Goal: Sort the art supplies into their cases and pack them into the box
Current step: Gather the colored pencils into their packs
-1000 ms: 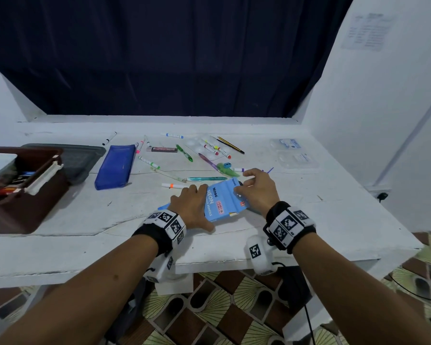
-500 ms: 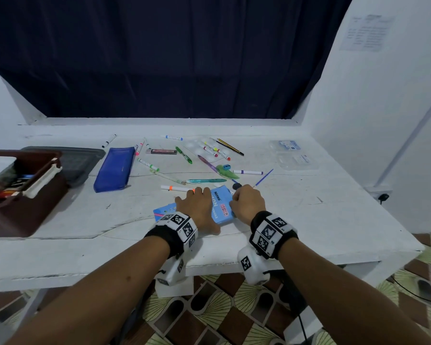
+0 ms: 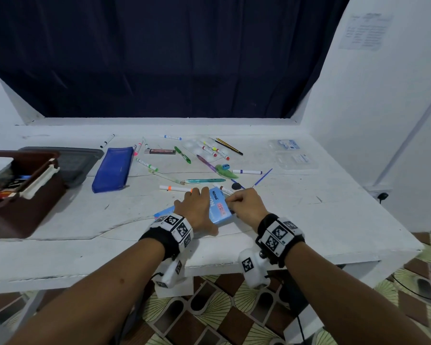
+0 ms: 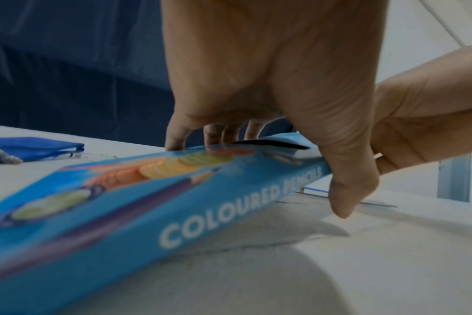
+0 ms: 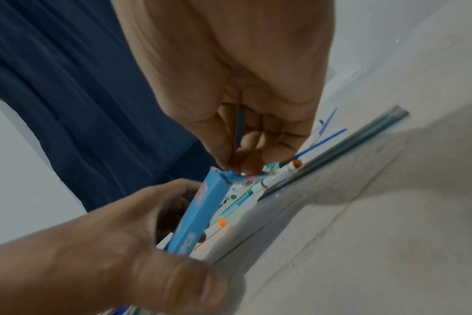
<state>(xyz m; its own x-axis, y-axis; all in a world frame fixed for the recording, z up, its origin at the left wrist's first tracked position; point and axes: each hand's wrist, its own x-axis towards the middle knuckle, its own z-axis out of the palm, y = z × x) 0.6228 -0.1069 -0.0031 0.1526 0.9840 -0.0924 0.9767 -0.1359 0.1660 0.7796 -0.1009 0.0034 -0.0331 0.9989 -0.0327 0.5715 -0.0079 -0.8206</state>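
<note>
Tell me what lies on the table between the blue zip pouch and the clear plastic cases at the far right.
Head view: between blue pouch and clear cases lie scattered markers, pens and a yellow-black pencil.

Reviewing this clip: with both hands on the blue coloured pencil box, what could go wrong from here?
The left hand grips the coloured pencil box with its far end raised off the table; pencils, if inside, might slide out once the end opens. The right hand pinches the end flap, and thin card may tear. Loose markers lie just beyond the box, so it could knock them.
</note>
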